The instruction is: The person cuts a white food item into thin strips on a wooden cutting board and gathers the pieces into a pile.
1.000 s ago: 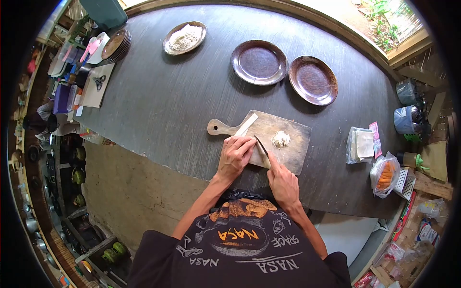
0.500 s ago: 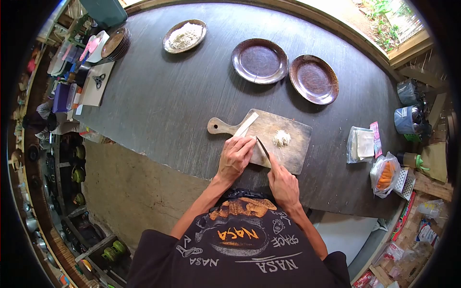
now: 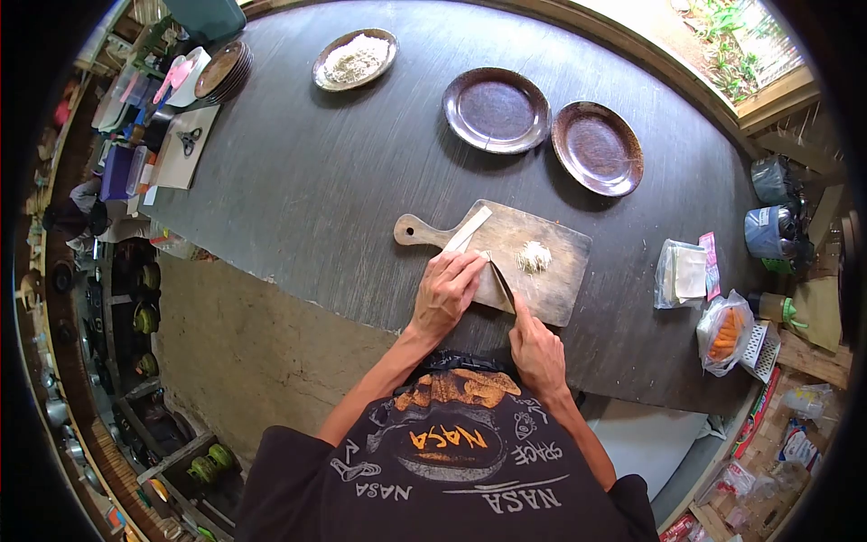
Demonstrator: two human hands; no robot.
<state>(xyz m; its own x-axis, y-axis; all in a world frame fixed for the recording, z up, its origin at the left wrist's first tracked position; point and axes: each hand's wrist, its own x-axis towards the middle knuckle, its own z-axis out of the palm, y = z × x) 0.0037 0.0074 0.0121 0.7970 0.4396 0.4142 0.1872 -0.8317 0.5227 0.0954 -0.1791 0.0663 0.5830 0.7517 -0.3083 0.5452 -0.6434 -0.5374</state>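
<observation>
My left hand presses pale, flat strips onto the wooden cutting board, fingers closed over their near end. In my right hand is a knife; its dark blade points up and left, its tip beside my left fingertips. A small heap of fine pale shreds lies on the board, right of the blade. What the strips are made of I cannot make out.
Two brown plates lie beyond the board. Farther left stands a plate of pale shreds. Scissors and stacked plates are at the left; a bag of carrots and a plastic packet at the right.
The knife has shifted slightly, its blade now angled a little more upright beside my left fingertips. My left hand still holds the strips. The whole view has moved slightly.
</observation>
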